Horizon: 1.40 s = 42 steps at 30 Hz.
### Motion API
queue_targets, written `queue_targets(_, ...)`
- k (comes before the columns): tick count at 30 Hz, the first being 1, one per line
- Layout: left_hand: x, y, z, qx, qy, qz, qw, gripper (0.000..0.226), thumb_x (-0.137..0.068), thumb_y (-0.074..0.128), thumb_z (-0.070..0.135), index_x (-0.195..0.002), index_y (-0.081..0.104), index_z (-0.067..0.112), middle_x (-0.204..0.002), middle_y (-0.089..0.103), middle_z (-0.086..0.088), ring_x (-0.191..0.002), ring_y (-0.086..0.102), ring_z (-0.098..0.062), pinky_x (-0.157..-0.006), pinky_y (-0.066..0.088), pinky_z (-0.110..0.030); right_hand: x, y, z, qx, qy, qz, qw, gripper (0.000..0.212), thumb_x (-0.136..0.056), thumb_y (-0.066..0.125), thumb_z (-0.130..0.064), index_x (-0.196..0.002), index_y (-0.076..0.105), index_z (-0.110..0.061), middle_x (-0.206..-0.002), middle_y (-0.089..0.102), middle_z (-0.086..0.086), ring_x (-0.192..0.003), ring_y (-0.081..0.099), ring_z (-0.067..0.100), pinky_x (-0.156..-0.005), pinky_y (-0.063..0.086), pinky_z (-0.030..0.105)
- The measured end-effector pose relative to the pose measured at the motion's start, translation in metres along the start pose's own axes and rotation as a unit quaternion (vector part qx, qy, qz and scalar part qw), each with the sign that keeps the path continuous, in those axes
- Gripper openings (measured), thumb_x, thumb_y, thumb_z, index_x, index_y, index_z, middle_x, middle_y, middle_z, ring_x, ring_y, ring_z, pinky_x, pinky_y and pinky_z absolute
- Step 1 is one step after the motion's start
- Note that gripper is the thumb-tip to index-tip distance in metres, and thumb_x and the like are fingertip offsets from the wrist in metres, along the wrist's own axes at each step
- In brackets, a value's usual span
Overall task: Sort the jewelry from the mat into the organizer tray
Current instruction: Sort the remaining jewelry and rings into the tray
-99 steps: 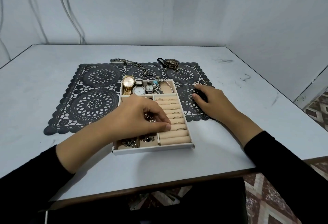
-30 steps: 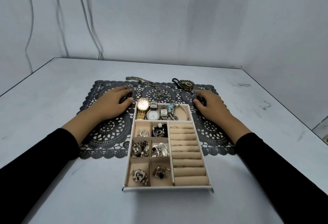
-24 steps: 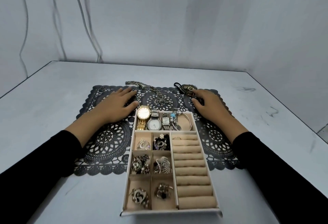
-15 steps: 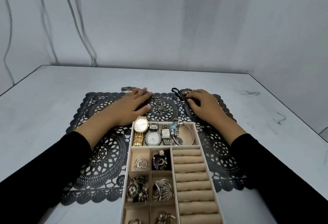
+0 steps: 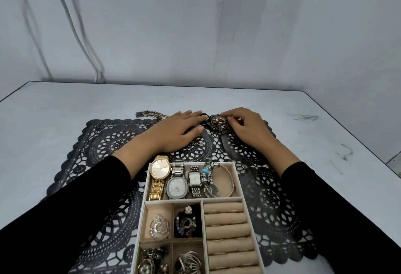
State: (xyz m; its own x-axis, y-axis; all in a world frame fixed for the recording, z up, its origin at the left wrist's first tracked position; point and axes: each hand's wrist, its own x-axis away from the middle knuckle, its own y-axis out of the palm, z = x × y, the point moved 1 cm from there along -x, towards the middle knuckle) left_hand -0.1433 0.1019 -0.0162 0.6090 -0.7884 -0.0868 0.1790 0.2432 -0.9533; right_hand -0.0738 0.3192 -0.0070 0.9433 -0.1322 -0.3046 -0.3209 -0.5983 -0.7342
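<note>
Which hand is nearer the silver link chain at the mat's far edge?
Left. The left hand lies flat on the mat just right of the silver link chain; the right hand is farther right, fingers curled onto the ornate pendant.

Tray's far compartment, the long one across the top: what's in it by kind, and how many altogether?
Watches: 3 (gold watch, silver watch, small square watch)
Bracelets: 2 (beaded bracelet, thin bangle)
Total: 5
</note>
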Motion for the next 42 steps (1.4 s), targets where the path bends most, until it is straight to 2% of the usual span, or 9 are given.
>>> queue_targets(6,0.006,-0.010,-0.003,0.018,-0.015,0.084,0.996,0.034,-0.103,0.039,0.036,-0.130,0.057,0.027,-0.134,0.059,0.005,-0.123,0.052,-0.018,-0.111,0.034,-0.038,-0.001,-0.006,0.001,0.016,0.017,-0.001,1.000,0.015,-0.089,0.056,-0.015,-0.091,0.070,-0.019,-0.096,0.065,-0.007,-0.083,0.053,0.003,-0.068,0.033,-0.001)
queue_targets(10,0.007,-0.012,-0.003,0.030,-0.018,0.138,0.990,0.022,-0.100,0.049,0.030,-0.111,0.066,0.022,-0.110,0.067,0.004,-0.102,0.060,-0.016,-0.085,0.047,-0.035,-0.002,-0.007,-0.001,-0.026,0.026,0.003,0.999,0.010,-0.087,0.060,-0.015,-0.088,0.070,-0.018,-0.088,0.067,-0.008,-0.077,0.055,-0.001,-0.069,0.039,0.010)
queue_targets(12,0.006,-0.011,-0.005,0.041,-0.012,0.146,0.988,0.020,-0.098,0.053,0.031,-0.110,0.067,0.024,-0.108,0.069,0.005,-0.100,0.061,-0.015,-0.084,0.048,-0.035,-0.003,-0.008,-0.004,-0.044,0.030,0.000,0.999,0.008,-0.086,0.063,-0.017,-0.090,0.070,-0.019,-0.085,0.066,-0.011,-0.076,0.055,-0.002,-0.068,0.040,0.011)
queue_targets(19,0.006,-0.009,-0.008,0.137,-0.028,0.172,0.975,0.013,-0.090,0.067,0.027,-0.101,0.074,0.027,-0.105,0.072,0.012,-0.099,0.064,-0.006,-0.091,0.051,-0.033,-0.008,-0.008,-0.009,-0.026,0.035,-0.046,0.998,0.019,-0.089,0.062,-0.014,-0.100,0.072,-0.026,-0.097,0.068,-0.011,-0.083,0.056,-0.005,-0.061,0.031,-0.008)
queue_targets(24,0.007,-0.009,-0.006,0.158,-0.020,0.166,0.973,0.010,-0.084,0.073,0.029,-0.093,0.075,0.030,-0.099,0.071,0.015,-0.096,0.064,-0.001,-0.088,0.052,-0.028,-0.009,-0.008,-0.008,-0.025,0.024,-0.054,0.998,0.020,-0.086,0.061,-0.008,-0.091,0.071,-0.024,-0.090,0.069,-0.003,-0.080,0.058,0.002,-0.063,0.035,-0.003)
queue_targets(29,0.008,-0.010,-0.005,0.188,-0.039,0.164,0.968,0.006,-0.082,0.076,0.027,-0.088,0.075,0.028,-0.096,0.072,0.014,-0.094,0.064,-0.002,-0.086,0.049,-0.024,-0.009,-0.011,-0.008,-0.027,0.015,-0.073,0.997,0.019,-0.088,0.059,-0.008,-0.087,0.067,-0.026,-0.089,0.067,-0.003,-0.082,0.060,0.010,-0.073,0.042,0.021)
queue_targets(34,0.008,-0.010,-0.004,0.164,-0.048,0.162,0.972,0.002,-0.087,0.071,0.027,-0.088,0.072,0.026,-0.098,0.070,0.013,-0.096,0.062,-0.004,-0.082,0.040,-0.009,-0.008,-0.019,-0.008,-0.024,0.020,-0.094,0.995,0.019,-0.089,0.060,-0.010,-0.088,0.067,-0.027,-0.086,0.064,-0.011,-0.081,0.058,0.003,-0.071,0.043,0.019)
queue_targets(39,0.009,-0.010,-0.004,0.143,-0.030,0.180,0.973,0.002,-0.089,0.069,0.022,-0.090,0.071,0.023,-0.096,0.069,0.012,-0.097,0.062,-0.007,-0.087,0.044,-0.022,-0.007,-0.025,-0.009,-0.036,0.028,-0.097,0.994,0.019,-0.087,0.064,-0.010,-0.086,0.071,-0.028,-0.084,0.066,-0.009,-0.078,0.058,0.006,-0.067,0.042,0.019)
queue_targets(42,0.009,-0.010,-0.004,0.139,-0.019,0.206,0.968,0.003,-0.089,0.069,0.020,-0.090,0.072,0.022,-0.094,0.068,0.013,-0.095,0.061,-0.005,-0.085,0.041,-0.012,-0.008,-0.027,-0.011,-0.075,0.024,-0.062,0.995,0.017,-0.086,0.065,-0.010,-0.084,0.072,-0.026,-0.082,0.070,-0.006,-0.074,0.063,0.006,-0.068,0.046,0.020)
